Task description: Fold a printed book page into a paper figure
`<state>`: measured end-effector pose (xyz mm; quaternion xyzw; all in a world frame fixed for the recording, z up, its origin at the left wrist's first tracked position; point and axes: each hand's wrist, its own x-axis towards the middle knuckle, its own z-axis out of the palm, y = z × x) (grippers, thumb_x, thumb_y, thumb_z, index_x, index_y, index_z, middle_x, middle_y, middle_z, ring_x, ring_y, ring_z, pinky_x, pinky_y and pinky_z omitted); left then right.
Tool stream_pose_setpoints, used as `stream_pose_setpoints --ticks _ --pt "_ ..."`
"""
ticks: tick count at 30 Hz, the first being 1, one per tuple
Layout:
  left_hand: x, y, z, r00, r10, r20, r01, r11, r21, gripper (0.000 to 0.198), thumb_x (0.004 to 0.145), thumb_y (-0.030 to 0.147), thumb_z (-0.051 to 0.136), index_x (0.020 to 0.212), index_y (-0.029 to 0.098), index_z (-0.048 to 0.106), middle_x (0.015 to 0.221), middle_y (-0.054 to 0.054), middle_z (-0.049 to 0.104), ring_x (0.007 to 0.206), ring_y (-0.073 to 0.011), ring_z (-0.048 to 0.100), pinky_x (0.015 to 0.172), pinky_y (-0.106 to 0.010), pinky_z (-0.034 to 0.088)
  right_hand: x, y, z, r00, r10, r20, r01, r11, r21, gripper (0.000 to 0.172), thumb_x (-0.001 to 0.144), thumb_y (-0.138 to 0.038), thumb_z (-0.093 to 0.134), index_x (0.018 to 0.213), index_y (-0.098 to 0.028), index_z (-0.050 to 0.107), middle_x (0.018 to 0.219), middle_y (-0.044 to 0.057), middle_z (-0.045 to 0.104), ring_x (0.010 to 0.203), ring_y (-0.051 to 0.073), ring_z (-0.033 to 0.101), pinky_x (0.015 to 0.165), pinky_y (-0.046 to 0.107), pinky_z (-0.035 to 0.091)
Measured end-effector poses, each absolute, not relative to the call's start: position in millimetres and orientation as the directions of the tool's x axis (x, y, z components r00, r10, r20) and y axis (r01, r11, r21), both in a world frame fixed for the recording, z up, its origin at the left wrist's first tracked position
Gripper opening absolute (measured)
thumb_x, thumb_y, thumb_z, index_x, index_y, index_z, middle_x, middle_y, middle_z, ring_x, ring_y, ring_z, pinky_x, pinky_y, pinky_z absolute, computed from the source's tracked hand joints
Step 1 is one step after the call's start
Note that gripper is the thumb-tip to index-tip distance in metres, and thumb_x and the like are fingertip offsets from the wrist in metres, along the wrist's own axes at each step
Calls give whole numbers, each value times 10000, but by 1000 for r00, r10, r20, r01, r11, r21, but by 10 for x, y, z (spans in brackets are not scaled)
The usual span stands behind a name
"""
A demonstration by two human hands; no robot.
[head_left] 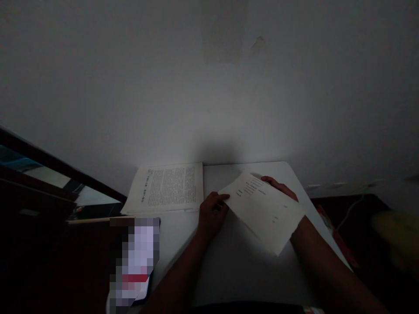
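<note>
A loose sheet of printed paper (pixel 262 213) is held tilted above the white table (pixel 225 279). My left hand (pixel 213 213) pinches its left corner between thumb and fingers. At the far right edge, my right hand (pixel 282 188) grips the sheet from behind, and the paper hides most of that hand. A few short lines of print show on the upper part of the page, too small to read. To the left of my left hand, a stack of printed pages (pixel 170 187) lies flat at the back of the table.
A blurred-out phone-like object (pixel 140 257) is at the table's left edge. Behind the table rises a pale wall (pixel 196 96). A dark wooden frame (pixel 59 161) stands to the left. On the right, a cable (pixel 352 209) runs beside a dim yellowish thing (pixel 396 235).
</note>
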<state>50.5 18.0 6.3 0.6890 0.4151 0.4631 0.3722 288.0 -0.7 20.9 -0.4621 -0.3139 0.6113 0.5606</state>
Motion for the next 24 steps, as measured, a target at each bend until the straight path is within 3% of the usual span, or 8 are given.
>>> stream_pose_setpoints --ticks 7,12,14,18,24 --pt "515 180 62 207 904 374 189 -412 891 218 689 129 598 883 190 675 806 -6 540 626 -76 518 574 -190 436 2966 239 157 -115 953 -280 -222 -300 -928 282 757 -409 508 815 -176 656 741 56 705 661 246 659 594 377 507" --pt "504 160 97 196 938 286 252 -330 910 137 722 266 639 808 180 703 548 49 455 491 -68 404 492 -187 343 2836 123 65 81 995 -60 -226 -41 -973 172 635 -370 696 736 -238 653 947 37 703 929 235 631 808 351 477" --pt "491 144 113 204 959 197 279 -250 927 191 730 342 641 754 162 701 470 62 412 449 -65 365 461 -189 305 2761 29 49 216 974 73 -265 130 -955 237 615 -320 745 821 -235 665 925 38 710 903 231 639 850 387 460" --pt "458 133 143 250 955 157 308 -232 923 298 727 407 628 601 138 641 450 56 391 447 -68 354 462 -201 287 2690 -76 104 97 995 27 -331 58 -942 318 651 -283 746 952 -219 668 915 56 719 855 244 660 792 417 489" --pt "453 178 153 140 985 101 200 -128 971 356 788 452 538 588 159 516 517 50 407 493 -84 389 480 -204 305 2712 -90 140 -198 979 -54 -258 -106 -960 344 682 -228 732 1015 -181 663 916 70 716 800 218 673 757 372 505"
